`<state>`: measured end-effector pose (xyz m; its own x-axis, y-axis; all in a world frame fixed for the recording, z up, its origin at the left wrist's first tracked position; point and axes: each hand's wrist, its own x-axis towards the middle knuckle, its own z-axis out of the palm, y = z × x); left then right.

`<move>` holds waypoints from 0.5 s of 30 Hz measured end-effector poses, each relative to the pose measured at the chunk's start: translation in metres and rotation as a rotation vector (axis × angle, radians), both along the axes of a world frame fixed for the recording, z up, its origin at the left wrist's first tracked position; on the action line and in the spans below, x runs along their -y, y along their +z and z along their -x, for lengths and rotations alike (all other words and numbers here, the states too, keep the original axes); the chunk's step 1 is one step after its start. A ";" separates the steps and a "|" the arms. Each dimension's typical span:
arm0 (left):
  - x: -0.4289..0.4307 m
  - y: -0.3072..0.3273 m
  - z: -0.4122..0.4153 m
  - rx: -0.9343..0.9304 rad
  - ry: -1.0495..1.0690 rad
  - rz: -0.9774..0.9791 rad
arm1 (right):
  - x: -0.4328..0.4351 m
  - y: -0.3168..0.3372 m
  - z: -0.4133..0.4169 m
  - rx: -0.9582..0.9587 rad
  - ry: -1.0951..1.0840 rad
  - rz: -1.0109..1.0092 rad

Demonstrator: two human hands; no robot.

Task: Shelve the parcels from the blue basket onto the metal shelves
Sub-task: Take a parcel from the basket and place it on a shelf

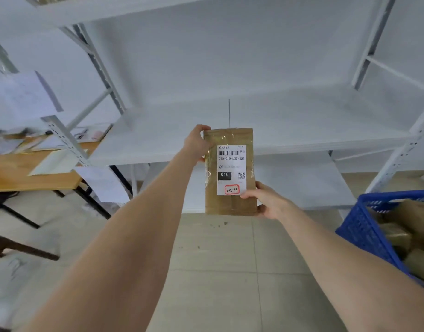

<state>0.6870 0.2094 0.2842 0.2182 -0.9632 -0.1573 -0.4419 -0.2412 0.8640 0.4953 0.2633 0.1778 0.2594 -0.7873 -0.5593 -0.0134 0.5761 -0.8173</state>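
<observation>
I hold a flat brown parcel [212,188] upright in front of the white metal shelves [301,130]. A white shipping label with a barcode and a red-framed handwritten code faces me. My left hand [196,143] grips the parcel's upper left edge. My right hand [266,200] pinches its lower right corner, thumb on the label. The blue basket [364,226] stands at the right edge with several brown parcels inside.
The shelf board behind the parcel is bare, with a lower board beneath it. A wooden desk [19,173] with papers stands at the left, beside a perforated shelf post [65,140] with paper sheets hanging on it. Tiled floor lies below.
</observation>
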 end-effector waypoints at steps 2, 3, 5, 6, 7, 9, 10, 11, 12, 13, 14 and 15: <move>0.006 0.001 -0.037 -0.012 0.004 0.000 | 0.009 0.001 -0.036 -0.008 -0.006 0.008; 0.009 0.002 -0.054 -0.017 0.005 0.004 | 0.013 0.002 -0.053 -0.009 -0.013 0.011; 0.016 0.006 -0.085 -0.020 0.003 0.015 | 0.022 0.005 -0.081 -0.009 -0.024 0.012; 0.021 0.008 -0.098 -0.017 0.002 0.023 | 0.027 0.006 -0.093 -0.011 -0.024 0.016; 0.025 0.011 -0.111 -0.015 0.000 0.033 | 0.033 0.009 -0.105 -0.012 -0.018 0.025; 0.035 0.017 -0.132 -0.011 -0.003 0.057 | 0.046 0.013 -0.124 -0.013 -0.006 0.044; 0.040 0.021 -0.141 -0.007 0.000 0.069 | 0.053 0.015 -0.134 -0.014 -0.003 0.054; 0.046 0.024 -0.150 -0.002 0.004 0.079 | 0.061 0.018 -0.142 -0.013 -0.005 0.060; 0.052 0.028 -0.158 0.003 0.008 0.088 | 0.069 0.021 -0.151 -0.010 -0.011 0.065; 0.059 0.032 -0.165 0.005 0.010 0.096 | 0.078 0.025 -0.160 -0.005 -0.019 0.068; 0.067 0.036 -0.172 0.004 0.011 0.104 | 0.087 0.029 -0.167 0.001 -0.025 0.074; 0.075 0.040 -0.178 0.007 0.010 0.112 | 0.096 0.032 -0.174 0.006 -0.028 0.082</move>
<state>0.8652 0.1340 0.3245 0.2289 -0.9723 -0.0470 -0.4461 -0.1478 0.8827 0.6694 0.1669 0.2099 0.2396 -0.8374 -0.4912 0.0071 0.5074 -0.8617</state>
